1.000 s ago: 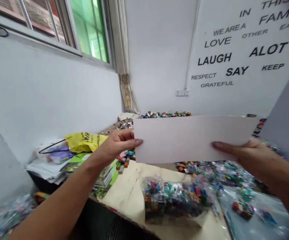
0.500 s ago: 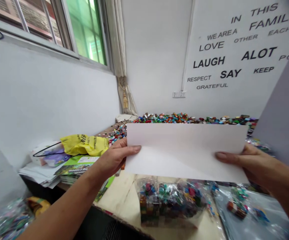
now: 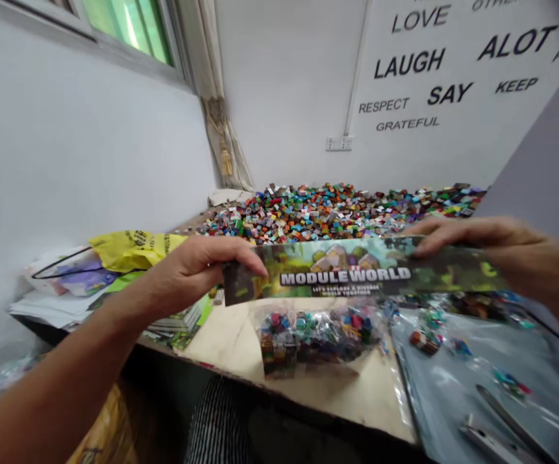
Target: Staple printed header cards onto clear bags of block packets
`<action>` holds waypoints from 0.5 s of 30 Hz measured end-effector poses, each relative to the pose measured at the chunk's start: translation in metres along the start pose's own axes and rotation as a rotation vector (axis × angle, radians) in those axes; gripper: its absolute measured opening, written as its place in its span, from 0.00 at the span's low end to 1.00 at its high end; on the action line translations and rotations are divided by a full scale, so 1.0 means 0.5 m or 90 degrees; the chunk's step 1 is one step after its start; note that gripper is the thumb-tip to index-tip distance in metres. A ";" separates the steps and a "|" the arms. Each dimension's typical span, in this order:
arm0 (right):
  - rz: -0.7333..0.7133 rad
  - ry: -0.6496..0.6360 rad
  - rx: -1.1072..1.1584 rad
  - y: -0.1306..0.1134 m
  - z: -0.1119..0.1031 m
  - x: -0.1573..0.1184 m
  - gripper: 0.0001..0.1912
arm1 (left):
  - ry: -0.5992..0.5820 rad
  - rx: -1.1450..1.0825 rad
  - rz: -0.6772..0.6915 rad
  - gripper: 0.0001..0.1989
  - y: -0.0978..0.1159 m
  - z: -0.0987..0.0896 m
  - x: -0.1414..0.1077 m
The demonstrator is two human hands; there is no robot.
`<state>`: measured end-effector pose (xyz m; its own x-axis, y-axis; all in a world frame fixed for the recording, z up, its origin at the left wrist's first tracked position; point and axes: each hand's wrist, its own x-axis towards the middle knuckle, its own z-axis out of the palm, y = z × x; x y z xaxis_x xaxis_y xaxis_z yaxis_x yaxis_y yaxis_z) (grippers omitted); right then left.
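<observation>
left hand [image 3: 197,270] and right hand [image 3: 482,238] pinch module world card [image 3: 357,274] above bagged bricks [image 3: 313,341]; loose brick heap [image 3: 328,216] behind card, against wall [image 3: 284,109].

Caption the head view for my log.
Left hand and right hand hold a MODULE WORLD card above a bag of toy blocks.

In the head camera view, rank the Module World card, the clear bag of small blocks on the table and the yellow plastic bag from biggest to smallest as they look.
1. Module World card, though it is held closest to the camera.
2. Clear bag of small blocks.
3. Yellow plastic bag, partly hidden and farther away, so its real size is unsure.
</observation>
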<state>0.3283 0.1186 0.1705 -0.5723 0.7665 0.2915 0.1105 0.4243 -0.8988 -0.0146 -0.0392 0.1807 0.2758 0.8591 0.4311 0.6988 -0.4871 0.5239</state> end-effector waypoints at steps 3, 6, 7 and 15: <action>-0.045 -0.038 -0.077 0.022 -0.015 -0.002 0.15 | -0.018 0.046 0.036 0.17 -0.010 0.005 0.009; -0.004 -0.079 -0.063 0.059 -0.011 -0.009 0.14 | -0.046 0.020 0.040 0.17 -0.030 0.026 0.013; 0.004 -0.081 -0.058 0.072 -0.007 -0.011 0.13 | -0.050 0.013 0.042 0.16 -0.038 0.033 0.013; 0.041 -0.148 0.029 0.144 0.033 -0.045 0.09 | -0.079 0.026 0.033 0.17 -0.080 0.075 -0.034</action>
<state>0.3356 0.1241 0.0939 -0.7374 0.6576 0.1540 0.1195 0.3515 -0.9285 -0.0225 -0.0286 0.1246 0.3898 0.8467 0.3621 0.7069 -0.5272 0.4716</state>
